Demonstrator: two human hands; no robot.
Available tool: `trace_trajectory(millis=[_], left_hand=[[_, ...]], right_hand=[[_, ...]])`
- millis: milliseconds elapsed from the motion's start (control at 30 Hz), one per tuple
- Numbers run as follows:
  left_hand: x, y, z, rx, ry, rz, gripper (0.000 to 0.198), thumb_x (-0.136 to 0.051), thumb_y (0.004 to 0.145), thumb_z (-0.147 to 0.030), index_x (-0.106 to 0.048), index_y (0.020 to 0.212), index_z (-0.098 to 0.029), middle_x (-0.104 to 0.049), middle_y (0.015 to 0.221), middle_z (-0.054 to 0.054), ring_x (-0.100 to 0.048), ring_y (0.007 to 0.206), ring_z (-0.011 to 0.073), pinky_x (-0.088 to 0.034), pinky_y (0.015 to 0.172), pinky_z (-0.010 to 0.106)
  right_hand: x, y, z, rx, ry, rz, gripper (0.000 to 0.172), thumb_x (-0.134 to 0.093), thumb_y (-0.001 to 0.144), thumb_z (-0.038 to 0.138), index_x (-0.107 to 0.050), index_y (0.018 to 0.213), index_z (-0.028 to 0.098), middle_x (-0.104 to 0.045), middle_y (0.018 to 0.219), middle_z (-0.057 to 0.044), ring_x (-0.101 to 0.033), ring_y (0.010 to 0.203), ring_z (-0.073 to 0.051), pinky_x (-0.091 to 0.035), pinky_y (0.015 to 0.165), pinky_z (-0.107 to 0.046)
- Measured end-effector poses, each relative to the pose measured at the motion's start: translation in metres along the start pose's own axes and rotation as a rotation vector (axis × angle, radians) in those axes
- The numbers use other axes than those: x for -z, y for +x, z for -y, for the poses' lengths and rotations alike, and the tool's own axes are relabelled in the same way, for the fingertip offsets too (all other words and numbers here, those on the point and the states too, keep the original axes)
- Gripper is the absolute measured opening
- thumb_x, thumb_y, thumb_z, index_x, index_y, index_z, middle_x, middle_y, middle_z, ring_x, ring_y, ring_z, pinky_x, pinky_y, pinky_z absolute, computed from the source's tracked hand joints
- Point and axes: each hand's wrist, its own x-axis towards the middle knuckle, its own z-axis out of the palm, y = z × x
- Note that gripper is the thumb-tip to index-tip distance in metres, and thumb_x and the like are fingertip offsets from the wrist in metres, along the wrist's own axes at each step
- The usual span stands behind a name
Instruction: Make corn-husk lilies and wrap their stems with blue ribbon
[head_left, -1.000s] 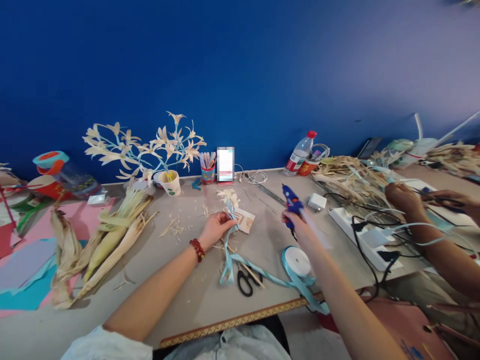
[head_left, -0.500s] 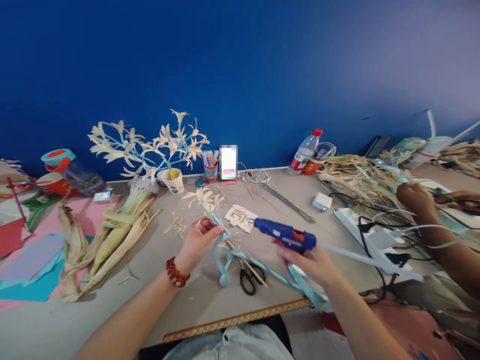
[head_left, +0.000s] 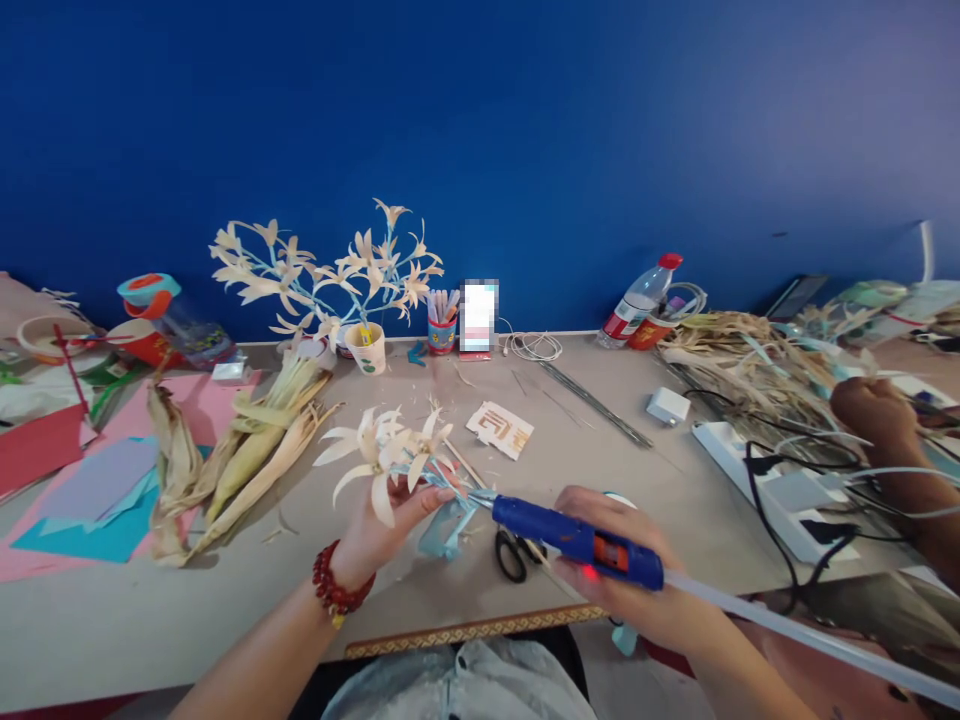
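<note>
Pale husk flowers (head_left: 375, 450) on blue-wrapped stems are pinched in my left hand (head_left: 401, 520), which wears a red bead bracelet (head_left: 339, 585). My right hand (head_left: 619, 560) is wrapped round a blue glue gun (head_left: 577, 538) with a glowing red light. Its metal tip reaches the wrapped stems just right of my left fingers; whether they touch is hard to tell. A light blue strip (head_left: 444, 535) hangs below the stems. Black-handled scissors (head_left: 511, 556) lie under the gun, partly hidden, beside a thin stick. A small printed card (head_left: 500, 430) lies behind.
Finished flower branches stand in a paper cup (head_left: 366, 352) at the back. Corn husks (head_left: 244, 470) and coloured paper (head_left: 94, 500) lie left. A bottle (head_left: 639, 305), wires (head_left: 596, 403), a charger (head_left: 667, 405) and a power strip (head_left: 772, 495) are right. Another person's hand (head_left: 874, 410) is far right.
My left hand has turned, tilting the flowers left and toward me. The glue gun has come down to the stems. The view has shifted slightly, and the blue strip has changed position.
</note>
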Motion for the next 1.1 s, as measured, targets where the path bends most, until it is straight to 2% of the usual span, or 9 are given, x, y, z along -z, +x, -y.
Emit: trace_trajectory(millis=[100, 200, 400, 567, 800, 967, 1100], left_hand=[[0.001, -0.001, -0.001, -0.015, 0.053, -0.029, 0.010, -0.076, 0.073, -0.028, -0.075, 0.075, -0.018, -0.077, 0.083, 0.009, -0.067, 0.103, 0.0297, -0.058, 0.077, 0.033], [0.001, -0.001, -0.002, -0.011, 0.094, -0.046, 0.012, -0.076, 0.071, -0.030, -0.075, 0.071, -0.018, -0.077, 0.078, 0.009, -0.067, 0.101, 0.0310, -0.058, 0.077, 0.035], [0.005, -0.003, 0.003, 0.052, 0.161, -0.049, 0.021, -0.075, 0.071, -0.036, -0.076, 0.070, -0.015, -0.076, 0.076, 0.009, -0.070, 0.085, 0.0296, -0.058, 0.074, 0.036], [0.007, -0.003, 0.007, 0.028, 0.188, -0.023, 0.022, -0.074, 0.073, -0.037, -0.077, 0.073, -0.015, -0.077, 0.078, 0.009, -0.070, 0.074, 0.0263, -0.058, 0.073, 0.035], [0.008, -0.004, 0.003, 0.032, 0.249, 0.000, 0.019, -0.073, 0.075, -0.036, -0.079, 0.075, -0.018, -0.077, 0.079, 0.008, -0.070, 0.073, 0.0255, -0.056, 0.077, 0.036], [0.008, -0.004, 0.004, 0.021, 0.236, 0.027, 0.020, -0.072, 0.076, -0.036, -0.079, 0.080, -0.018, -0.078, 0.086, 0.008, -0.071, 0.086, 0.0281, -0.056, 0.082, 0.036], [0.009, -0.004, 0.008, 0.033, 0.226, 0.017, 0.020, -0.072, 0.076, -0.036, -0.078, 0.079, -0.018, -0.077, 0.076, 0.008, -0.071, 0.078, 0.0267, -0.055, 0.083, 0.038]], right_hand=[[0.001, 0.001, 0.004, -0.019, -0.011, 0.030, 0.016, -0.061, 0.085, 0.033, -0.058, 0.077, 0.020, -0.060, 0.074, -0.004, -0.057, 0.067, -0.018, -0.046, 0.061, -0.026], [0.001, 0.001, 0.007, -0.004, -0.005, 0.055, 0.016, -0.060, 0.086, 0.033, -0.057, 0.078, 0.020, -0.058, 0.075, -0.004, -0.056, 0.068, -0.017, -0.044, 0.061, -0.026], [0.000, 0.002, 0.006, -0.024, -0.027, 0.093, 0.014, -0.060, 0.087, 0.029, -0.051, 0.079, 0.020, -0.053, 0.077, -0.001, -0.052, 0.068, -0.014, -0.039, 0.062, -0.025], [0.000, 0.005, 0.007, -0.048, -0.003, 0.145, 0.014, -0.058, 0.087, 0.028, -0.051, 0.078, 0.020, -0.049, 0.073, 0.001, -0.049, 0.065, -0.013, -0.036, 0.059, -0.024], [0.001, 0.003, 0.006, -0.073, -0.023, 0.149, 0.017, -0.056, 0.088, 0.031, -0.049, 0.077, 0.020, -0.050, 0.073, -0.001, -0.049, 0.066, -0.015, -0.036, 0.060, -0.025], [0.001, 0.003, 0.005, -0.110, -0.020, 0.159, 0.020, -0.057, 0.088, 0.031, -0.047, 0.075, 0.020, -0.048, 0.072, 0.001, -0.047, 0.065, -0.014, -0.035, 0.060, -0.025], [0.000, 0.004, 0.005, -0.120, 0.002, 0.162, 0.021, -0.056, 0.088, 0.031, -0.046, 0.075, 0.020, -0.046, 0.073, 0.001, -0.047, 0.066, -0.014, -0.035, 0.060, -0.025]])
